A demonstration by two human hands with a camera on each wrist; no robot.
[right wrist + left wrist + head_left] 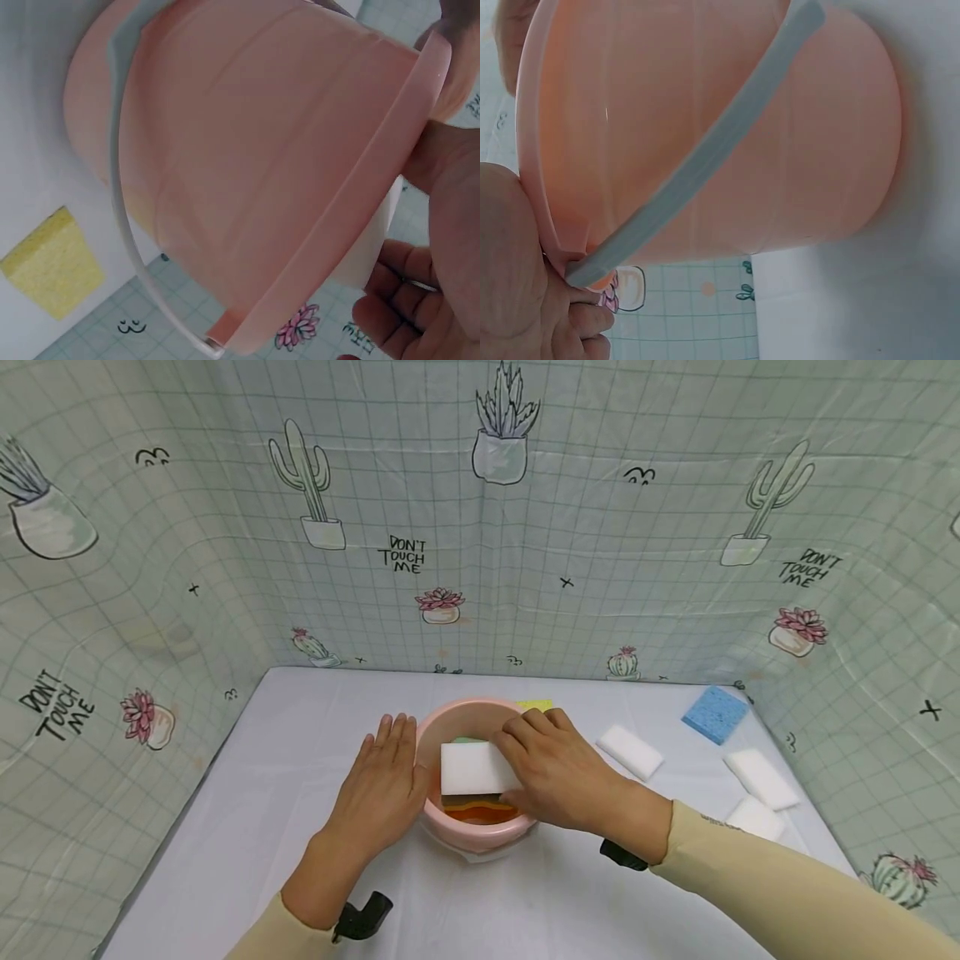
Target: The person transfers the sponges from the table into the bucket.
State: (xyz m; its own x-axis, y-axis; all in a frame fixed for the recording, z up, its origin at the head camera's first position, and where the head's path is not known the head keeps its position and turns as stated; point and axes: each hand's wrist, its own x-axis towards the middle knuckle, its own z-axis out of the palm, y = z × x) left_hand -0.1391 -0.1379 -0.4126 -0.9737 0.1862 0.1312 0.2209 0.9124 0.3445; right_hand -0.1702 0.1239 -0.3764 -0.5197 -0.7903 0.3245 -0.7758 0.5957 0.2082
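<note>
The right grip (558,772) grasps a white sponge (476,768), pinched between its thumb and curled fingers at the sponge's right end. That sponge lies to the left of the right grip, within the mouth of a pink bucket (480,837). The left grip (386,785) is released, its fingers straight and its thumb side against the left of the bucket's rim, so the bucket stands between the two grips. Under the pinched sponge, a dark edge and an orange band show inside the bucket; what they belong to is hard to tell. The bucket's grey handle (697,169) hangs down its near side, below both grips.

Just beyond the right grip, a yellow sponge (56,262) rests on the worktop (600,893), partly hidden in the head view. To the right of the right grip lie a white pad (630,752), nearest, then two more white pads (762,778) farther off, and a blue sponge (715,715) beyond them.
</note>
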